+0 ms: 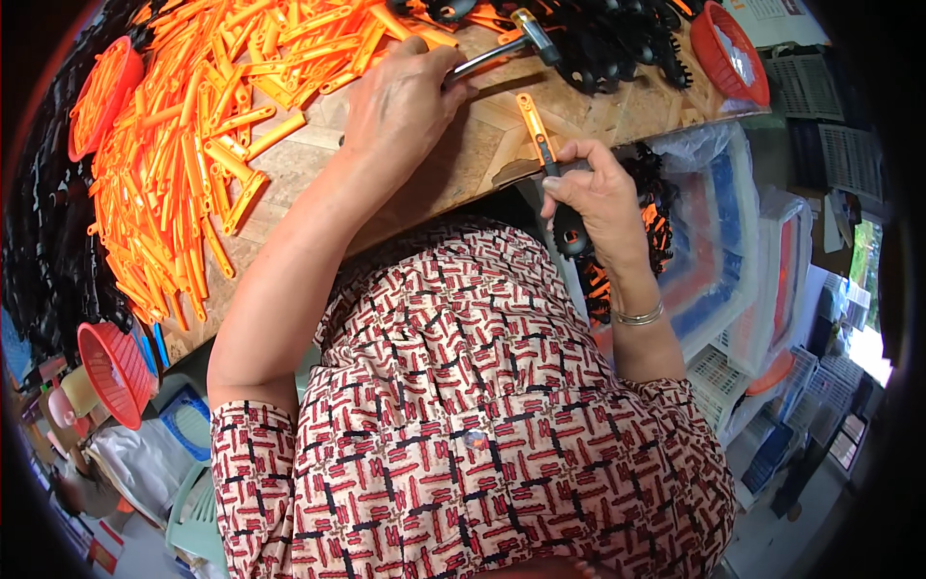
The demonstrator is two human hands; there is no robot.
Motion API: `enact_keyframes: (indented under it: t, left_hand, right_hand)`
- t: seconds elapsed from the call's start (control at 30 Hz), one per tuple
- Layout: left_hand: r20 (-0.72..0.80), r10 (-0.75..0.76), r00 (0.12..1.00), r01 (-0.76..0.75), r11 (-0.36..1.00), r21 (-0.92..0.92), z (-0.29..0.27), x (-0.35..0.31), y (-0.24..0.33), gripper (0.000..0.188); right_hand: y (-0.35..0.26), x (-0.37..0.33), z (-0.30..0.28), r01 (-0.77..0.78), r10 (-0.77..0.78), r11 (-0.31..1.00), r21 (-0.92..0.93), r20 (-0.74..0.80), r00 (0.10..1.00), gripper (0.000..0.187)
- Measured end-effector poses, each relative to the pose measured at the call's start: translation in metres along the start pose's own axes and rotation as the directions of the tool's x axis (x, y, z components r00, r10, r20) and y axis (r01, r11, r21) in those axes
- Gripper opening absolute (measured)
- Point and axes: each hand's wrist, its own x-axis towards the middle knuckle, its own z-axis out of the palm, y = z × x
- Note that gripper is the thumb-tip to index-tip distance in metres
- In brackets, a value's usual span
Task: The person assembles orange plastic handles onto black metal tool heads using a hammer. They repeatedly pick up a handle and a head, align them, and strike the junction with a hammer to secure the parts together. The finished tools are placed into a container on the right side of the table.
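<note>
My left hand (405,101) is closed around the handle of a small hammer (492,56), held over the tabletop with its head to the right. Between the thumb and fingers of my right hand (600,198) is an orange-and-black plastic piece (536,125). Its orange strip with holes points up and away over the table's near edge. The black end, rounded with a hole, hangs below the fingers. A big heap of loose orange plastic strips (178,145) spreads to the left of my left hand. Beyond the hammer lies a pile of black plastic parts (617,48).
Red baskets stand at the table's right corner (709,48), far left (92,106) and near left (101,367). Under the table edge, by my right forearm, is a container of black and orange pieces (656,227). Plastic-wrapped stacks (719,241) and crates (719,381) stand at the right.
</note>
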Motion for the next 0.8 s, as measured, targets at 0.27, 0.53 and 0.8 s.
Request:
enact_keyframes:
  t: [0.27, 0.53, 0.8]
  left_hand:
    - [0.083, 0.078, 0.994, -0.094, 0.974, 0.208, 0.001, 0.015, 0.005, 0.028]
    - [0.569, -0.159, 0.807, 0.541, 0.586, -0.603, -0.025, -0.021, 0.042, 0.017]
    - [0.555, -0.162, 0.816, 0.517, 0.633, -0.576, -0.014, -0.028, 0.039, 0.014]
  right_hand:
    - [0.002, -0.010, 0.013, -0.039, 0.039, 0.999, 0.012, 0.011, 0.999, 0.027]
    - [0.011, -0.022, 0.035, -0.062, 0.066, 0.991, 0.116, -0.030, 0.997, 0.027]
    - [0.014, -0.016, 0.043, -0.066, 0.075, 0.992, 0.107, -0.088, 0.993, 0.027]
